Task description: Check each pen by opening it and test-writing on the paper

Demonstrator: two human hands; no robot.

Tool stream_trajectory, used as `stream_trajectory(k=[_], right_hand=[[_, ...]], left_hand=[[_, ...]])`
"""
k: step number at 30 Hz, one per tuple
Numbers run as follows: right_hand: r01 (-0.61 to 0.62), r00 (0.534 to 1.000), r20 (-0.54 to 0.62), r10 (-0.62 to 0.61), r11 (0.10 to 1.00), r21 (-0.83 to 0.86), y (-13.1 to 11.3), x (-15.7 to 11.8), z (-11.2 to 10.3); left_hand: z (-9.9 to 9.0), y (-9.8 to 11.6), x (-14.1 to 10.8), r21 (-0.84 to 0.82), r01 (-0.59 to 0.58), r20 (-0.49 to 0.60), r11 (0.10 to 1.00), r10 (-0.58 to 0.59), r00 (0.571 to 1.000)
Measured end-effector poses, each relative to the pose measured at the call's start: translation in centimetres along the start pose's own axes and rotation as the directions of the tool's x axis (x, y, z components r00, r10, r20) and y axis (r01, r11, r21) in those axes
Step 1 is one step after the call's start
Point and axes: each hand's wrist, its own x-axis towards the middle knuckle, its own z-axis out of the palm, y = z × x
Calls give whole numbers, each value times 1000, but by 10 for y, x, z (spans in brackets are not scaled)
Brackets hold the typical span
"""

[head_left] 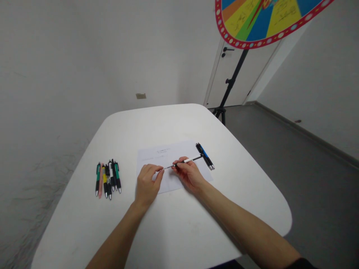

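Observation:
My right hand (188,174) is closed round a white pen (190,159) with black parts, above a sheet of paper (168,185) with faint writing near its top. From the pen's left end a thin refill (168,167) sticks out toward my left hand (149,182). The thumb and forefinger of my left hand are pinched on the tip of that refill. Just right of the paper's upper part, blue and black pens (205,156) lie side by side. Farther left, a row of several pens (108,179) in green, pink, yellow, white and black lies on the table.
The white table (157,127) has rounded corners. Beyond its far right corner stands a black tripod (230,84) bearing a colourful wheel (258,22). A door (232,71) is set in the wall behind the tripod.

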Motion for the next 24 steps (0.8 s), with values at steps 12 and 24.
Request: stream_trajectory(k=[12,24], right_hand=[[12,993,-118,-9,1000,24,-3,0,0],[19,996,-86,-18,1000,4,-1,2,-2]], left_hand=[[1,-10,-5,493,-50,49,868,30,998],[7,-11,-4,616,-77,177,784,-43,983]])
